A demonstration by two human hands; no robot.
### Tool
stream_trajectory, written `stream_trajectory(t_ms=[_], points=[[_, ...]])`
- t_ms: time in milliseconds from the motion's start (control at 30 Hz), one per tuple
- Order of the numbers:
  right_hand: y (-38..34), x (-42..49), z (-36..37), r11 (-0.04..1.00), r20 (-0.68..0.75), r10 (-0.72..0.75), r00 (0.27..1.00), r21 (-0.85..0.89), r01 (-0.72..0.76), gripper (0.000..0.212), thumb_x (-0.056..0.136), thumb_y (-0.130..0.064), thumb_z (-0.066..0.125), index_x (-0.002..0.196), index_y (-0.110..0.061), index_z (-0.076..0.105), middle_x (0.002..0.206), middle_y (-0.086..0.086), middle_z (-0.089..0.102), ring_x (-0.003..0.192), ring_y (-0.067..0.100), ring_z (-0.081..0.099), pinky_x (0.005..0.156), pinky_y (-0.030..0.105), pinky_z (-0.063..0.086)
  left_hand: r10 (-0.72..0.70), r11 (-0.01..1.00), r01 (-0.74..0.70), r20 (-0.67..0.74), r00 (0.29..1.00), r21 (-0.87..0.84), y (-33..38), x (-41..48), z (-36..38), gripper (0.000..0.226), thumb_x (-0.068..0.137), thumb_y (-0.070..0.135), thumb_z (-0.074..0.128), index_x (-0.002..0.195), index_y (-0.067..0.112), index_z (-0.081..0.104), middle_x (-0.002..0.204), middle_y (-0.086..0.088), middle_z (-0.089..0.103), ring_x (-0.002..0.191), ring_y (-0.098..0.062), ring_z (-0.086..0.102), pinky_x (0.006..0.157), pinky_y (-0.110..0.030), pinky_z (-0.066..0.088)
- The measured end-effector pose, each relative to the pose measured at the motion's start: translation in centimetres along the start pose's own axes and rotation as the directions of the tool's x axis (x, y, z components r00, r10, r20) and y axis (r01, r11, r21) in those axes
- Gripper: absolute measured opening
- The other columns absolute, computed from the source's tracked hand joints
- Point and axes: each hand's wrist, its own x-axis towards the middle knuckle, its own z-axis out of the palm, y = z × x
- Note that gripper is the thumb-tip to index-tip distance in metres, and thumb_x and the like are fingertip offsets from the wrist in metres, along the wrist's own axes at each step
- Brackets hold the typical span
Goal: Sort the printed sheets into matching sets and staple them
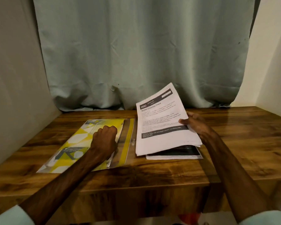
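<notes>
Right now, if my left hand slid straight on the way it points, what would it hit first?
Probably the left edge of the printed sheets that your right hand holds raised, after your left hand leaves the yellow folder. Depth is unclear; it could pass behind them toward the curtain.

The top printed sheet point(162, 122) bears "2652" in white on its dark header bar, with the heading "Screen Cleaning Check" just under it. Its body lines are too blurred to read, as is the lettering on the yellow folder point(81, 143) left of the sheet.
</notes>
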Motion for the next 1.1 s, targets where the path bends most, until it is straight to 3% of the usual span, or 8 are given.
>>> stream_trajectory(t_ms=[167, 367, 533, 600, 700, 767, 867, 1100], points=[[-1.7, -0.8, 0.2, 0.954, 0.075, -0.095, 0.993, 0.290, 0.070, 0.034, 0.095, 0.010, 0.056, 0.128, 0.000, 0.056, 0.107, 0.004, 0.072, 0.071, 0.012, 0.076, 0.056, 0.024, 0.059, -0.018, 0.999, 0.016, -0.033, 0.999, -0.046, -0.2, 0.1, -0.3, 0.036, 0.089, 0.007, 0.064, 0.124, 0.015, 0.062, 0.124, -0.012, 0.062, 0.113, -0.033, 0.059, 0.089, -0.040, 0.049], [-0.9, -1.4, 0.2, 0.990, 0.326, 0.101, 0.940, -0.126, -0.063, 0.032, 0.090, -0.005, 0.069, 0.122, -0.010, 0.070, 0.119, 0.009, 0.074, 0.100, 0.033, 0.074, 0.091, 0.042, 0.059, -0.050, 0.995, 0.038, -0.128, 0.991, -0.090, -0.4, -0.1, -1.2, 0.039, 0.088, 0.005, 0.059, 0.126, 0.015, 0.064, 0.119, -0.014, 0.065, 0.110, -0.035, 0.061, 0.084, -0.039, 0.048], [-0.9, -2.2, 1.4, 0.969, 0.443, 0.246, 0.862, -0.128, -0.211, 0.035, 0.096, 0.000, 0.059, 0.127, -0.014, 0.066, 0.113, 0.004, 0.076, 0.087, 0.023, 0.077, 0.063, 0.023, 0.059, -0.058, 0.991, 0.035, -0.176, 0.983, -0.132, -1.0, 0.0, -1.8, 0.040, 0.088, 0.005, 0.058, 0.126, 0.012, 0.065, 0.118, -0.014, 0.066, 0.112, -0.034, 0.060, 0.087, -0.039, 0.047], [-1.3, -1.9, 2.6, 0.972, 0.420, 0.224, 0.879, -0.157, -0.173, 0.035, 0.095, -0.003, 0.063, 0.128, -0.013, 0.066, 0.113, 0.001, 0.076, 0.095, 0.022, 0.076, 0.077, 0.025, 0.059, -0.044, 0.990, 0.020, -0.173, 0.984, -0.138, -1.3, 0.0, -2.0, 0.037, 0.089, 0.007, 0.058, 0.125, 0.011, 0.065, 0.120, -0.015, 0.066, 0.113, -0.035, 0.059, 0.088, -0.041, 0.047], [-0.8, 0.1, 4.7, 0.946, 0.326, 0.172, 0.930, -0.319, -0.064, 0.066, 0.063, -0.044, 0.092, 0.120, -0.015, 0.074, 0.118, 0.000, 0.075, 0.108, 0.027, 0.071, 0.105, 0.042, 0.051, 0.007, 0.992, -0.027, -0.164, 0.987, -0.123, -1.6, 0.3, -1.9, 0.037, 0.090, 0.012, 0.059, 0.126, 0.011, 0.064, 0.120, -0.015, 0.067, 0.113, -0.036, 0.059, 0.090, -0.042, 0.047], [-1.7, -0.3, 7.1, 0.912, 0.235, 0.137, 0.962, -0.409, -0.030, 0.052, 0.069, -0.046, 0.088, 0.109, -0.014, 0.077, 0.113, -0.003, 0.074, 0.098, 0.023, 0.070, 0.091, 0.038, 0.054, 0.041, 0.995, -0.052, -0.126, 0.991, -0.083, -1.8, 0.4, -1.8, 0.039, 0.090, 0.010, 0.058, 0.129, 0.013, 0.062, 0.123, -0.014, 0.064, 0.117, -0.035, 0.057, 0.092, -0.041, 0.046], [-2.6, -1.5, 10.3, 0.940, 0.111, 0.078, 0.991, -0.340, -0.036, 0.008, 0.092, -0.014, 0.071, 0.100, -0.012, 0.071, 0.096, -0.001, 0.069, 0.072, 0.012, 0.063, 0.054, 0.022, 0.046, 0.084, 0.995, -0.088, -0.085, 0.993, -0.044, -2.0, 0.5, -1.6, 0.041, 0.090, 0.007, 0.056, 0.130, 0.015, 0.060, 0.126, -0.012, 0.062, 0.120, -0.034, 0.053, 0.095, -0.040, 0.044], [-2.1, -1.6, 13.9, 0.964, 0.094, 0.078, 0.993, -0.261, -0.051, 0.020, 0.090, -0.006, 0.072, 0.110, -0.003, 0.075, 0.108, 0.006, 0.074, 0.067, 0.015, 0.070, 0.045, 0.018, 0.046, 0.146, 0.989, -0.147, -0.061, 0.987, -0.023, -3.3, 0.6, -1.5, 0.043, 0.089, 0.003, 0.058, 0.130, 0.016, 0.061, 0.126, -0.011, 0.060, 0.120, -0.032, 0.054, 0.095, -0.041, 0.046]])
